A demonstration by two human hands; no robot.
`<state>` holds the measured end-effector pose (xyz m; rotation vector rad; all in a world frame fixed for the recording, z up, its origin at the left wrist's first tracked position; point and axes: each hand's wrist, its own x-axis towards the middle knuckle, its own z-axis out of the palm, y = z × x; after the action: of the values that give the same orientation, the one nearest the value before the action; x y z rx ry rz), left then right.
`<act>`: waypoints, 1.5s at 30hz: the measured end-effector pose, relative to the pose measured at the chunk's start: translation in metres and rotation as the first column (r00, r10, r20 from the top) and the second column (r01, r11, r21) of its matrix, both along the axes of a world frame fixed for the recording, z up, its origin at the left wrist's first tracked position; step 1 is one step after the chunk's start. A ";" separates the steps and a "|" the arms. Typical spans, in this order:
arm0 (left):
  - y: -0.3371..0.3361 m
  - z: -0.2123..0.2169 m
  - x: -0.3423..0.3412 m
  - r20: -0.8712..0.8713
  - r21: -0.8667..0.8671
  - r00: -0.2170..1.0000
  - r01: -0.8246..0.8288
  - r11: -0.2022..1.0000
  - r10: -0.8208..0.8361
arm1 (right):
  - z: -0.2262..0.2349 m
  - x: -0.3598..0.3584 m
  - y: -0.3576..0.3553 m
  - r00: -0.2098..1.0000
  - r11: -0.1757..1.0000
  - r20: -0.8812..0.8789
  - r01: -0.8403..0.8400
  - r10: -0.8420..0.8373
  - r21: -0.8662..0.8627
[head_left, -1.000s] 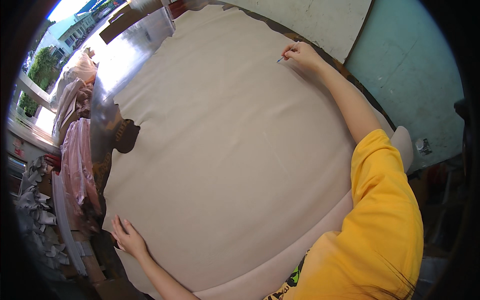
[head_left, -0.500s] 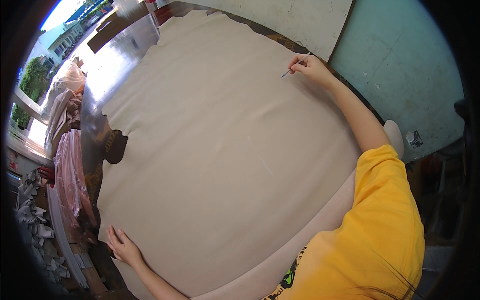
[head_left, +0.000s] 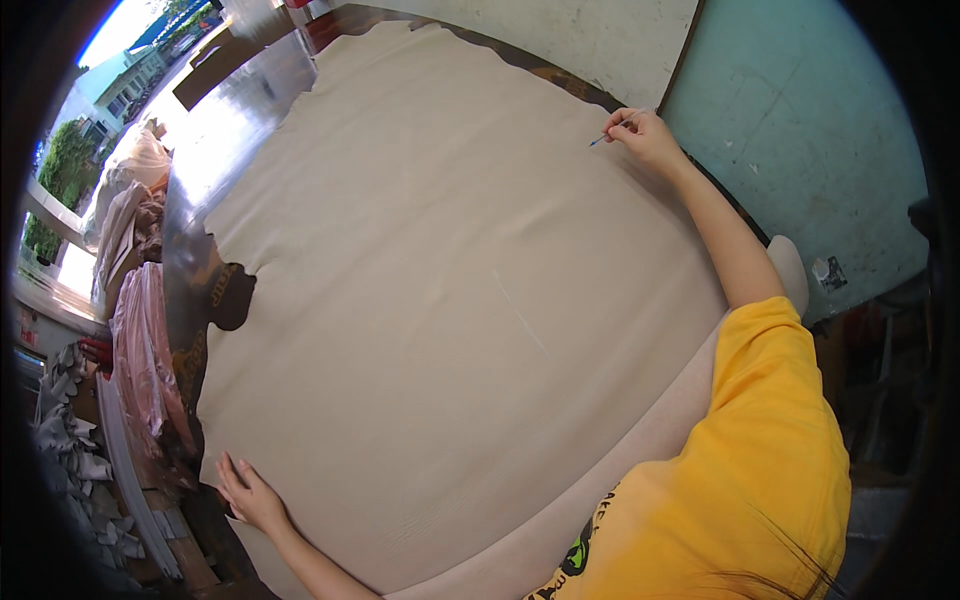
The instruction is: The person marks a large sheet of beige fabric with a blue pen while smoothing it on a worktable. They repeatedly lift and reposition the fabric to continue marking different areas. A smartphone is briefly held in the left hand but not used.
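Observation:
A large beige leather hide [head_left: 400, 300] with wavy edges covers most of the dark table [head_left: 190, 270]. Above its far right part, my right hand [head_left: 648, 138] pinches a thin, blue-tipped pen refill [head_left: 597, 142], the tip pointing down and left. Whether the tip touches the leather I cannot tell. At the near left edge, my left hand [head_left: 252, 500] lies flat on the hide with its fingers stretched out. A faint pale line runs across the middle of the leather. Its near edge folds over the table's side in front of me.
Pink plastic-wrapped bundles [head_left: 145, 340] stand along the left side. Grey scraps [head_left: 75, 440] are heaped below them at the lower left. A white panel [head_left: 600, 40] and a blue-green board [head_left: 800, 140] border the far right. Past the far left corner is a bright outdoor area.
My right hand has moved a little to the right and slightly farther away with the pen refill. My left hand stays in nearly the same place on the hide.

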<state>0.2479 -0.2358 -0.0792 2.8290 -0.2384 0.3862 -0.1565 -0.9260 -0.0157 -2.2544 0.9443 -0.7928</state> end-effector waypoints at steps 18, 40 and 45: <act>-0.004 0.005 -0.003 -0.024 0.002 1.000 -0.009 1.000 0.009 | -0.013 0.001 0.013 0.969 0.923 0.229 -0.002 -0.093 0.385; -0.017 0.009 -0.003 -0.051 -0.011 0.994 -0.098 0.995 0.097 | 0.011 -0.031 0.032 0.940 0.968 0.339 -0.054 -0.034 0.246; 0.001 0.010 0.000 -0.056 -0.885 0.963 0.074 0.460 -0.263 | -0.012 -0.043 0.039 0.909 0.914 0.392 -0.032 -0.142 0.404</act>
<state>0.2476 -0.2352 -0.0691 1.7458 -0.1962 0.1167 -0.1990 -0.8870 -0.0274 -1.6224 0.8726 -0.9560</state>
